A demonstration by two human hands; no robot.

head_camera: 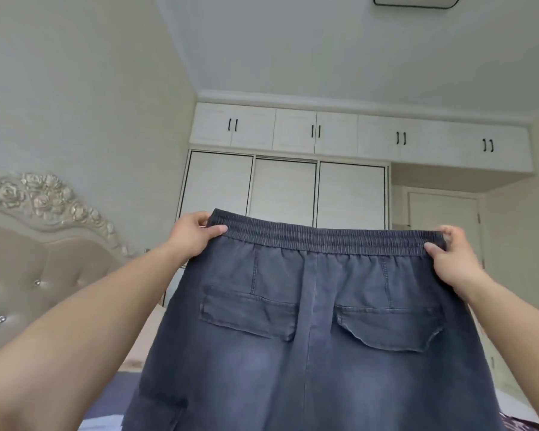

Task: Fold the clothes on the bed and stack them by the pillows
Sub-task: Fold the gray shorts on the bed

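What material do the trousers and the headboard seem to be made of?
Trousers: probably washed cotton or light denim. The dark blue cloth is matte, faded in patches, with stitched pocket flaps and a gathered elastic waistband. The left hand and right hand pinch the waistband ends.
Headboard: seemingly padded leather or imitation, smooth with slight sheen, button-tufted; its carved floral trim looks silver-painted.

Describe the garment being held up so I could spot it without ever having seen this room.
Look in front of the white wardrobe: the left hand and right hand each pinch one end of an elastic waistband, holding up dark blue-grey trousers. Two flapped back pockets face the camera, and it is the only cloth raised off the bed.
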